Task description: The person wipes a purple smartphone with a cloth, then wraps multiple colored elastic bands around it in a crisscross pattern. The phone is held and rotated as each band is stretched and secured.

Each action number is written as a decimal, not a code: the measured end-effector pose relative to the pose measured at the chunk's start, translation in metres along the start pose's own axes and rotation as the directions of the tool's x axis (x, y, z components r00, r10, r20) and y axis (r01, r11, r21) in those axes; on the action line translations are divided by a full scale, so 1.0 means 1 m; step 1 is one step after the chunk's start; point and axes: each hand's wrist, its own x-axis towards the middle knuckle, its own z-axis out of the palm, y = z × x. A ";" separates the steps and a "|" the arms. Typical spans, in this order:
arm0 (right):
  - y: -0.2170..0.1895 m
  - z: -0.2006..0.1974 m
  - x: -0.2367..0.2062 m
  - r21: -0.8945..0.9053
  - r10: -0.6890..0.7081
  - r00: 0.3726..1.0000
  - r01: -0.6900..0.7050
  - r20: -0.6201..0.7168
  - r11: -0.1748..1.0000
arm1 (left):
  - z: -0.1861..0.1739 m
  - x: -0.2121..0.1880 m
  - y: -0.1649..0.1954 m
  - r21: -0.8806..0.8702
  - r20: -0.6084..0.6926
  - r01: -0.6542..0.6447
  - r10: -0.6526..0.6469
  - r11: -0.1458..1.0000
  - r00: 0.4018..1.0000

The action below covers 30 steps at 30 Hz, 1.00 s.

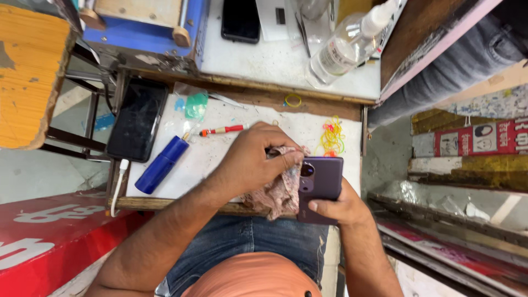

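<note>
We see a purple phone (320, 184) held back side up over the near edge of the white worktop (220, 159), just above the person's lap. The right hand (338, 206) grips it from below, at about five o'clock of the phone, thumb pressed on the lower back and fingers curled under the far side. The left hand (258, 159) sits at nine o'clock of the phone, its fingers bunched tight around a pinkish cloth (280, 190) that is pressed against the phone's left edge beside the camera lenses; the cloth hangs down past the worktop's wooden lip.

Moving outward, at twelve o'clock of the phone we find a tangle of yellow and pink rubber bands (331, 137), and a single yellow band (293, 100) farther up. At ten o'clock lies a red and white pen-like tool (223, 130). At nine o'clock, well apart, a blue cylinder (162, 164) lies tilted, and beyond it a black phone (137, 119) rests face up with a white cable (118, 184) plugged in. At one o'clock, on the upper shelf, a clear spray bottle (349, 47) lies on its side, and another dark phone (241, 20) sits at eleven o'clock.
</note>
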 end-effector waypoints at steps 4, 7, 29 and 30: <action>0.012 0.003 0.003 -0.013 0.169 0.983 -0.169 0.072 0.986 | 0.016 0.007 0.009 0.064 -0.058 -0.151 0.155 0.986 0.986; 0.005 0.010 0.006 0.088 0.087 0.995 -0.091 0.047 0.992 | 0.020 0.011 0.004 0.088 -0.071 -0.225 0.232 0.970 0.970; -0.002 0.041 0.006 0.771 -0.048 0.993 -0.051 0.106 0.635 | -0.010 -0.022 0.031 -0.297 -0.014 -0.098 0.098 0.950 0.995; 0.004 0.039 0.007 0.761 -0.034 0.993 -0.068 0.117 0.645 | -0.010 -0.023 0.029 -0.275 0.007 -0.066 0.071 0.959 0.997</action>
